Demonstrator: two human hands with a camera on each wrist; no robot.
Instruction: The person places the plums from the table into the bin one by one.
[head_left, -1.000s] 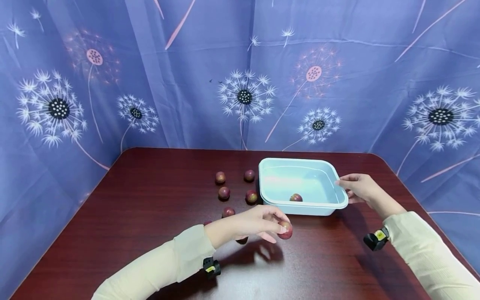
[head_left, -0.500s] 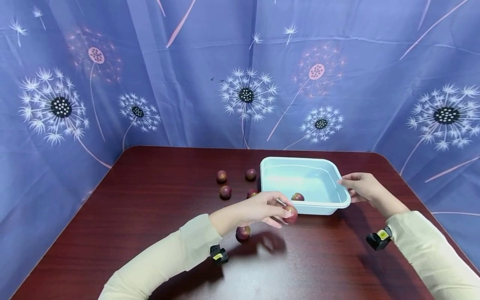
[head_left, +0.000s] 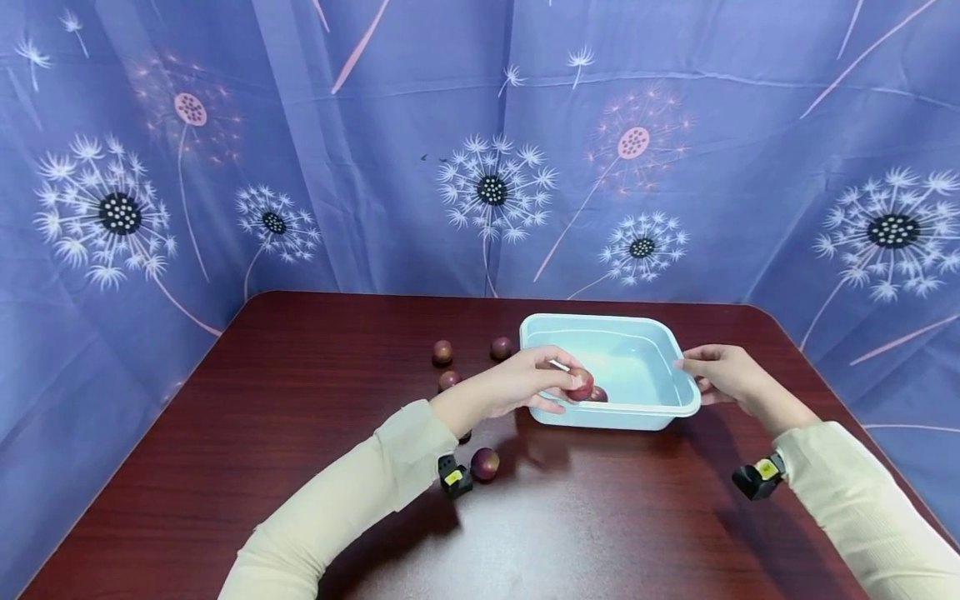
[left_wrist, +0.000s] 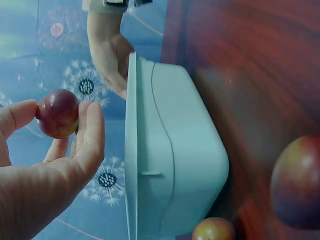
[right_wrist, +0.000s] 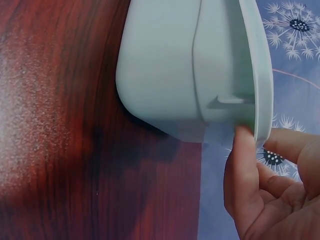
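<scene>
In the head view my left hand (head_left: 525,382) pinches a red-purple plum (head_left: 581,385) over the near left rim of a pale blue plastic basin (head_left: 637,418). The left wrist view shows that plum (left_wrist: 58,114) between thumb and fingertips, above the basin's rim. Inside the basin lies another plum (head_left: 599,394), partly hidden by the held one. At the basin's right end my right hand (head_left: 723,375) grips the rim; the right wrist view has its fingers (right_wrist: 245,165) under and around that rim.
Left of the basin, several loose plums lie on the dark red-brown table (head_left: 315,400), among them one at the back (head_left: 442,352) and one nearer the front (head_left: 485,463). My left arm hides some. A blue dandelion-print curtain (head_left: 375,167) stands behind the table.
Carrying the plum, my left hand has moved up and away from me, from in front of the basin to over its rim. My right hand keeps its hold on the basin.
</scene>
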